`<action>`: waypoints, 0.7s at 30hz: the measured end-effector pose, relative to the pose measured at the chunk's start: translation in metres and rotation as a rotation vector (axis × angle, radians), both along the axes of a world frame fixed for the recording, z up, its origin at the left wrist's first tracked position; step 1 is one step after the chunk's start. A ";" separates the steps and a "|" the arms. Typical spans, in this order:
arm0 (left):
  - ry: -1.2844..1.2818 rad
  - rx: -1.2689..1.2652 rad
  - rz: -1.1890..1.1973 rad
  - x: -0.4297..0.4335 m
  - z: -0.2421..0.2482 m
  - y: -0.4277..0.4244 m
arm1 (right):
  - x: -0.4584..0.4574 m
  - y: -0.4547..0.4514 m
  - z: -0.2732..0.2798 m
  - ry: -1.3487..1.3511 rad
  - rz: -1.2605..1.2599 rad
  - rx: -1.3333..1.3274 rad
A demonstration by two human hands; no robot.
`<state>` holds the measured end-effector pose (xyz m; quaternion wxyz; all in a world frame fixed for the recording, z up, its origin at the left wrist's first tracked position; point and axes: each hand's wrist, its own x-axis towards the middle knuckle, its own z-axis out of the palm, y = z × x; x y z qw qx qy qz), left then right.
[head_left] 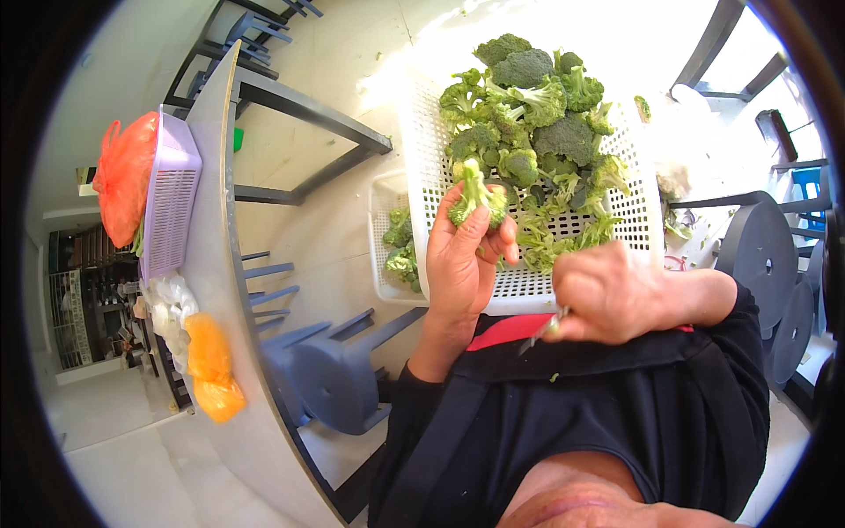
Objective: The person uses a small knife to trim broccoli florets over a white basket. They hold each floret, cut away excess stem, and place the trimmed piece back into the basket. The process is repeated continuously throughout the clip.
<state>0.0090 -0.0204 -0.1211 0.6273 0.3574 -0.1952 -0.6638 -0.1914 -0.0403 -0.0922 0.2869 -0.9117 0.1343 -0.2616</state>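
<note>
A broccoli floret point(476, 201) with its pale stalk pointing up is gripped by my left hand point(467, 241), thumb across its front. My right hand point(604, 294), blurred, is closed around a small knife point(542, 332) whose blade points down and left, close to my dark top. Under and beyond both hands stands a large white perforated plastic basket point(640, 218). Broccoli pieces point(528, 119) are heaped at its far end. Leafy green trimmings point(538, 241) lie in its near part. The knife's handle is mostly hidden in my fist.
A smaller white basket point(377, 264) with broccoli florets stands left of the large one. Further left, a table point(218, 277) carries a purple basket point(173, 198), a red plastic bag point(129, 178) and an orange bag point(214, 369). Blue-grey stools point(337, 379) and dark round stools point(759, 264) flank me.
</note>
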 end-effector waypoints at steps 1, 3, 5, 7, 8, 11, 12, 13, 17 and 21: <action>0.026 -0.027 -0.050 0.002 0.000 0.001 | -0.001 -0.004 0.001 0.004 -0.089 0.101; 0.053 0.014 -0.080 0.003 0.000 0.005 | -0.001 -0.014 0.004 0.017 -0.276 0.375; -0.071 -0.026 -0.130 0.001 0.000 0.009 | -0.001 -0.027 0.005 0.028 -0.448 0.373; -0.151 -0.086 -0.224 -0.001 0.000 0.011 | 0.001 -0.038 0.002 0.069 -0.513 0.312; -0.178 -0.078 -0.256 -0.003 0.000 0.013 | 0.003 -0.041 -0.001 0.060 -0.525 0.253; -0.205 -0.108 -0.315 -0.008 0.004 0.015 | 0.010 -0.043 -0.011 0.078 -0.460 0.136; -0.203 -0.100 -0.283 -0.011 0.006 0.015 | 0.012 -0.042 -0.014 0.095 -0.415 0.089; -0.192 -0.096 -0.268 -0.012 0.007 0.014 | 0.013 -0.039 -0.016 0.110 -0.367 0.046; -0.076 0.137 -0.040 -0.011 0.006 0.002 | 0.010 -0.019 -0.016 -0.118 -0.206 -0.424; 0.274 0.011 -0.125 0.019 0.000 -0.012 | 0.004 -0.007 -0.010 -0.024 0.062 -0.170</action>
